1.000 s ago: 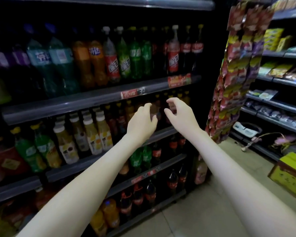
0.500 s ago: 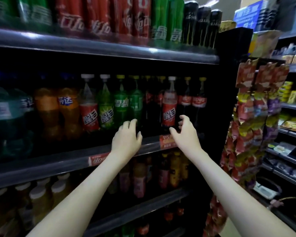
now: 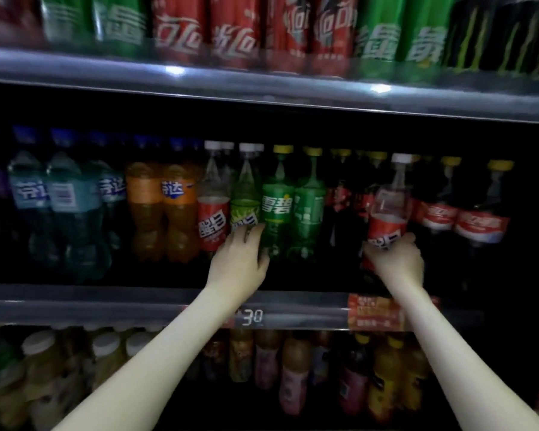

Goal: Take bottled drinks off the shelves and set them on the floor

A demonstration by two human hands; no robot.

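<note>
Right hand (image 3: pixel 395 262) is wrapped around the lower part of a clear bottle with a red label (image 3: pixel 388 225) and a white cap. That bottle leans a bit toward the camera and stands in front of the dark cola bottles (image 3: pixel 479 225) on the same shelf (image 3: pixel 137 306).

Left hand (image 3: pixel 238 262) isn't gripping anything as far as I can tell. Its fingers are pretty straight and lie against the front of the lime-label bottle (image 3: pixel 245 209), with the thumb side just beside the green bottle (image 3: pixel 277 209). It's blurry there, so I can't say which of the two it's going for.

So this looks like the grab step: one bottle in hand, the second barely touched, both on the middle shelf. Nothing is on the floor, which isn't in view at all.

Next I'd guess the left fingers need to curl round one bottle, then both get pulled straight out past the shelf lip and price strip (image 3: pixel 252 317). The row is packed tight, so watch the neighbours. Then a long lowering down past the smaller bottles (image 3: pixel 293 377) on the shelf below. Cans (image 3: pixel 231 29) sit on the shelf above.
</note>
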